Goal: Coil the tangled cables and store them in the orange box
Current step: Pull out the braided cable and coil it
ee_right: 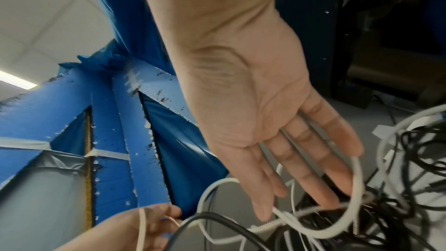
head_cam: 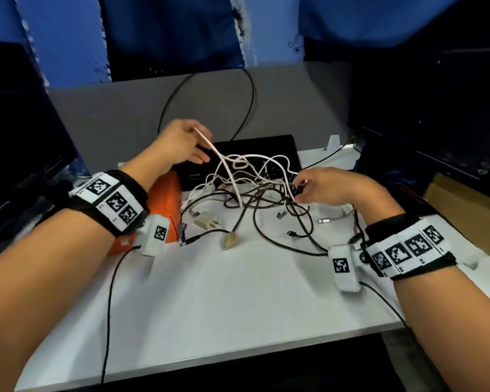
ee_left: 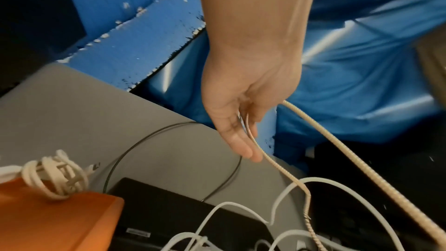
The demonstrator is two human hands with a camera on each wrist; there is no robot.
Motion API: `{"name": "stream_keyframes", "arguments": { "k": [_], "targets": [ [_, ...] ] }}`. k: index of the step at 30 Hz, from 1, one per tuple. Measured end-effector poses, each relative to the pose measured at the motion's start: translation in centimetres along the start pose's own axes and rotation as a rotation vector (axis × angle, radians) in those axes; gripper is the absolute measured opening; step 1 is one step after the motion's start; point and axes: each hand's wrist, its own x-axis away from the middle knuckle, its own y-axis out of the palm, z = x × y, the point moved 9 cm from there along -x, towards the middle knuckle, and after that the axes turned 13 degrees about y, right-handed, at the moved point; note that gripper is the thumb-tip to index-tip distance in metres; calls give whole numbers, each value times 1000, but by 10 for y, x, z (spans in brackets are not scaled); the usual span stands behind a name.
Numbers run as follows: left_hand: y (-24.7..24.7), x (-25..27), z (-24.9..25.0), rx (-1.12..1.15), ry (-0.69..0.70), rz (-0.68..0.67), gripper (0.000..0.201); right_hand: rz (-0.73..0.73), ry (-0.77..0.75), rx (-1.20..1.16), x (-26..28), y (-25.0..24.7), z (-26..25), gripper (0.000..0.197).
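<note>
A black flat device (head_cam: 255,154) sits on the white table (head_cam: 210,301) against a grey partition (head_cam: 111,114).

I see even, soft overhead light; a bright ceiling strip (ee_right: 17,81) glares in the right wrist view. The white surface (head_cam: 210,301) is bright, with faint shadows. Edges bend strongly, both wrist views smear with motion blur, and corners go dark.

Left hand (head_cam: 181,142) raised, fingers loosely extended; right hand (head_cam: 334,188) lower, fingers straight.

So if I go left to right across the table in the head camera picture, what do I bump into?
orange box → white plug adapter → beige connector → small silver connector
</note>
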Motion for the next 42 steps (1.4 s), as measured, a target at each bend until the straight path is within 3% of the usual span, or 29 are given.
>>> {"name": "stream_keyframes", "arguments": {
  "k": [4,6,9,11,13,15,17,18,19,21,23,26,28,31,34,37,39,42],
  "targets": [
    [-19,5,26,513,51,126,28,-61,36,31,-4,13,4,57],
    [-34,4,44,763,129,175,29,-47,71,76,-5,12,7,49],
    [-59,6,68,863,252,217,28,-14,113,130,-3,7,14,29],
    [-54,11,81,805,304,138,27,134,98,86,2,-13,8,24],
    [-28,21,96,648,355,-30,21,433,25,-77,18,-48,-12,15],
    [3,35,115,543,403,-183,22,622,-116,-310,38,-64,-39,41],
    [23,49,139,574,472,-277,35,541,-279,-496,50,-56,-70,69],
    [28,56,153,601,513,-309,38,459,-330,-539,50,-46,-82,73],
    [31,62,166,615,558,-325,39,383,-357,-563,50,-37,-88,68],
    [26,69,188,592,645,-295,41,282,-333,-567,38,-23,-84,37],
    [7,67,198,509,705,-167,41,238,-255,-531,22,-19,-67,11],
    [-33,56,190,134,684,128,23,288,-174,-471,11,-30,-40,23],
    [-38,49,175,-182,606,180,18,358,-176,-438,19,-41,-37,29],
    [-2,50,151,-434,527,-43,49,423,-224,-336,36,-44,-59,38],
    [51,58,131,-661,517,-331,70,486,-301,-196,50,-42,-83,27],
    [77,60,123,-637,512,-444,48,506,-296,-120,57,-42,-89,19],
    [78,58,125,-538,527,-432,28,519,-317,-183,61,-46,-88,22],
    [69,52,130,-349,542,-344,19,477,-342,-386,58,-50,-83,27]
  ]
}}
